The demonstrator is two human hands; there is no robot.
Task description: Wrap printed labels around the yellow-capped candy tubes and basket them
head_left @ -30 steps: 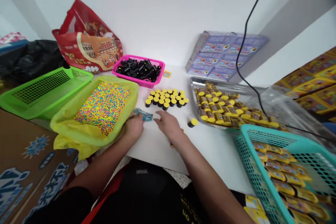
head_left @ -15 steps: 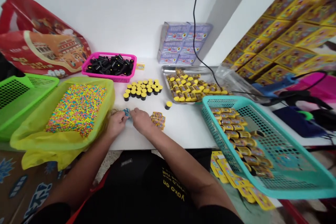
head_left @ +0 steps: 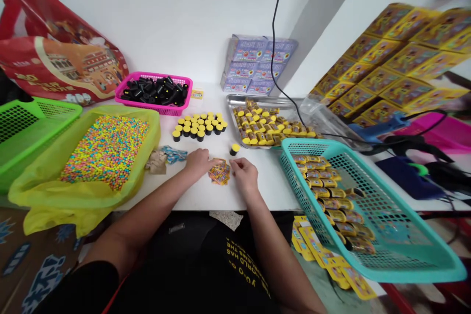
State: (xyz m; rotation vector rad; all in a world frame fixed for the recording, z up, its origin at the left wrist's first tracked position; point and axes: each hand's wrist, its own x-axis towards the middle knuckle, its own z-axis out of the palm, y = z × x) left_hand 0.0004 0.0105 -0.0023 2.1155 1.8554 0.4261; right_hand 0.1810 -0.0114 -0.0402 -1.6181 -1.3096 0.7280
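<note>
On the white table, a small pile of printed yellow-orange labels (head_left: 219, 174) lies between both hands. My left hand (head_left: 197, 163) reaches from the left, a digit stretched out onto the pile's upper edge. Beside the pile's right edge is my right hand (head_left: 246, 175), thumb and finger pinched together; what they hold, if anything, is too small to make out. A single black cylinder with a yellow top (head_left: 234, 149) stands just beyond. Left of my left hand lie a crumpled blue-and-white strip (head_left: 173, 154) and a beige crumpled piece (head_left: 157, 163).
Several yellow-topped black cylinders (head_left: 200, 135) stand grouped behind. A yellow-lined tub (head_left: 154, 127) holds colourful candies; a pink basket (head_left: 121, 92) holds black tubes. Labelled cylinders fill a metal tray (head_left: 231, 103) and part of a teal basket (head_left: 412, 235). A black cable (head_left: 274, 14) hangs down.
Both hands have left the blue-and-white strip, which now lies on the table. They have moved right to the label pile.
</note>
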